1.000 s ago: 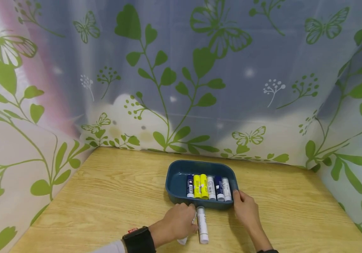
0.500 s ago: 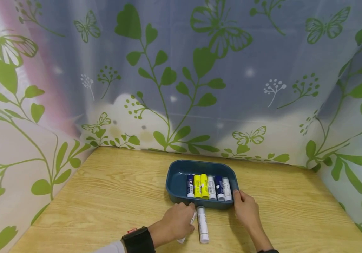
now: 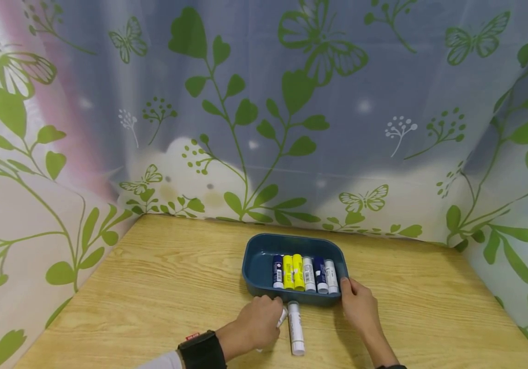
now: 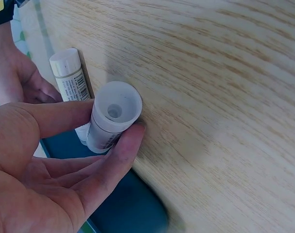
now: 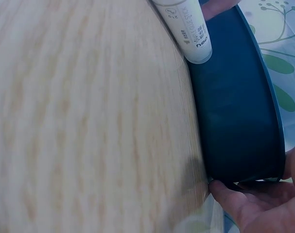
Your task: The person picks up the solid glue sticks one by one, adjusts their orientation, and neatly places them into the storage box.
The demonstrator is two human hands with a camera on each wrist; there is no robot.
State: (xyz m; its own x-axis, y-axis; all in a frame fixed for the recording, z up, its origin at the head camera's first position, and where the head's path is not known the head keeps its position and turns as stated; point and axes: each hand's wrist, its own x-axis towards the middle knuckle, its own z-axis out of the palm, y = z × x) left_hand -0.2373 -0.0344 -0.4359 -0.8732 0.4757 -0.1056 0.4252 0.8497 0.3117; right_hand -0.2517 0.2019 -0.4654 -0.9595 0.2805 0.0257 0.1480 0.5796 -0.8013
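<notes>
My left hand (image 3: 260, 322) pinches a white glue stick (image 4: 113, 112) between thumb and fingers, just in front of the blue plastic box (image 3: 256, 274). In the left wrist view the stick's hollow round end faces the camera; in the head view the hand covers most of it. A second white glue stick (image 3: 295, 328) lies on the table to the right of that hand, one end close to the box's front wall. My right hand (image 3: 359, 306) grips the box at its front right corner, with fingertips at its lower edge in the right wrist view.
Inside the box several glue sticks lie side by side: dark blue (image 3: 277, 271), yellow (image 3: 288, 271) and white (image 3: 331, 277). The wood-grain table (image 3: 176, 266) ends at a curtain (image 3: 264, 128) printed with green leaves and butterflies.
The glue stick in my left hand has turned, its near end now mostly hidden and its far end showing more beside the fingers. My right hand and the box stay in place.
</notes>
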